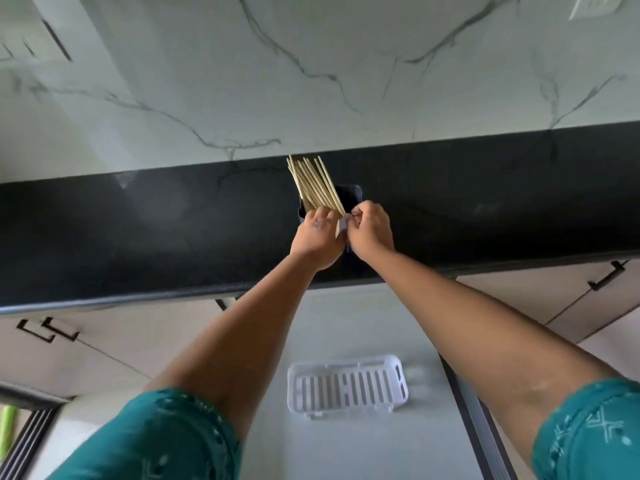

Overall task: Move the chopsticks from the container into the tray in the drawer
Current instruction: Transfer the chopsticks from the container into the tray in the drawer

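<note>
A bundle of several pale wooden chopsticks [313, 183] stands tilted in a black container [350, 195] on the black countertop [138, 230]. My left hand [317, 239] is wrapped around the lower part of the bundle at the container's rim. My right hand [370, 232] is next to it, fingers pinched at the chopsticks' lower ends; what exactly it pinches is hidden. A white slotted plastic tray [346, 388] lies in the open drawer [346, 323] below the counter, between my forearms, with nothing in it.
A marble-patterned wall [311, 81] rises behind the counter. Cabinet fronts with black handles [606, 275] flank the drawer on both sides. The drawer's dark right rail [474, 420] runs beside the tray. A green object [7, 431] shows at the lower left edge.
</note>
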Action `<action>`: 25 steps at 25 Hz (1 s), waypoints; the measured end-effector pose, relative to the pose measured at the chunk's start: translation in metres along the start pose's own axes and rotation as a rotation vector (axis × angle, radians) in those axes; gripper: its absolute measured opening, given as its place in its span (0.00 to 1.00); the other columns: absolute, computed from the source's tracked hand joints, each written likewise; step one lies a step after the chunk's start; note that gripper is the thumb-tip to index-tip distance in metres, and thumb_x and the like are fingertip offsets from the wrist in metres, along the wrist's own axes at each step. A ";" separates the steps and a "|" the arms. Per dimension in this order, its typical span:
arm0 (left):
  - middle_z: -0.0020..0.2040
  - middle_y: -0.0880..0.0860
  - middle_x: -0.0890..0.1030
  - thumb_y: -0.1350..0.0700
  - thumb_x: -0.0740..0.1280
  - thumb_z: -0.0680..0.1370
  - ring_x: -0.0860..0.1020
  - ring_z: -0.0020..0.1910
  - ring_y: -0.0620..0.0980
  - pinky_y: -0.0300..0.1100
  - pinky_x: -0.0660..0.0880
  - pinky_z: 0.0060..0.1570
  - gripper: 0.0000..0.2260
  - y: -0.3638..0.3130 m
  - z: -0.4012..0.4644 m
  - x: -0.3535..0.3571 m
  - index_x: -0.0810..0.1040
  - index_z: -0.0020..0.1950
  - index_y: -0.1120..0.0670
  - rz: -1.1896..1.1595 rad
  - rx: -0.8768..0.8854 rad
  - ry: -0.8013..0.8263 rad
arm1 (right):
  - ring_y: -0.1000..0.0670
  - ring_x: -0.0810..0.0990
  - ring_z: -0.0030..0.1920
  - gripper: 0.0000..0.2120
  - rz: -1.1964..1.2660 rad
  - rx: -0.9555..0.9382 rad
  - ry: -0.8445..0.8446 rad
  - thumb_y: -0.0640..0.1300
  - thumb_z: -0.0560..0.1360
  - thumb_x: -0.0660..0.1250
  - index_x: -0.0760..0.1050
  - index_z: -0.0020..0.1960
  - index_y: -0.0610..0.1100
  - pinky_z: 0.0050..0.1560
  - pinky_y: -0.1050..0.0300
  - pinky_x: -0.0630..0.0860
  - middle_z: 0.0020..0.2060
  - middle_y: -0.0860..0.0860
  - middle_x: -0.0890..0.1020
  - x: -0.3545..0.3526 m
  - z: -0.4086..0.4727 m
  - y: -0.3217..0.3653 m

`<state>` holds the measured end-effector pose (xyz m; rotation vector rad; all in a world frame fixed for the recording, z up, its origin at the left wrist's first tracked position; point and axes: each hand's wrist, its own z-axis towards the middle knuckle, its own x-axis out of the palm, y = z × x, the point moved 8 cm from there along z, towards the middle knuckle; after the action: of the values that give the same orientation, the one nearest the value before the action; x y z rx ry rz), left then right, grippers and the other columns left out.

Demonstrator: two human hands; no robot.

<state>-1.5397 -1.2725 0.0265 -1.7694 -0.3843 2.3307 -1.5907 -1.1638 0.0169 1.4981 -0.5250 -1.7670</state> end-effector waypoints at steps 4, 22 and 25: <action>0.69 0.58 0.71 0.52 0.58 0.80 0.68 0.68 0.59 0.52 0.69 0.64 0.19 0.024 0.048 0.023 0.68 0.70 0.56 0.051 -0.088 0.285 | 0.44 0.81 0.51 0.10 -0.047 0.093 0.173 0.46 0.79 0.64 0.79 0.54 0.41 0.47 0.56 0.76 0.50 0.45 0.83 0.024 0.066 0.021; 0.75 0.57 0.64 0.56 0.53 0.82 0.62 0.75 0.56 0.49 0.61 0.73 0.20 0.060 0.071 0.042 0.64 0.74 0.58 -0.053 -0.007 0.227 | 0.45 0.80 0.56 0.18 -0.578 0.210 0.489 0.33 0.76 0.65 0.72 0.65 0.38 0.48 0.59 0.75 0.59 0.44 0.78 0.083 0.108 0.003; 0.77 0.58 0.60 0.58 0.55 0.81 0.58 0.76 0.55 0.47 0.57 0.75 0.23 0.045 0.068 0.028 0.60 0.76 0.59 -0.078 0.040 0.151 | 0.46 0.81 0.47 0.11 -0.254 0.295 0.361 0.37 0.79 0.64 0.75 0.61 0.39 0.35 0.58 0.72 0.50 0.45 0.80 0.068 0.110 0.007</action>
<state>-1.6129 -1.3124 0.0039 -1.8617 -0.3735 2.1210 -1.6969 -1.2369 0.0032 2.1175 -0.4360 -1.5956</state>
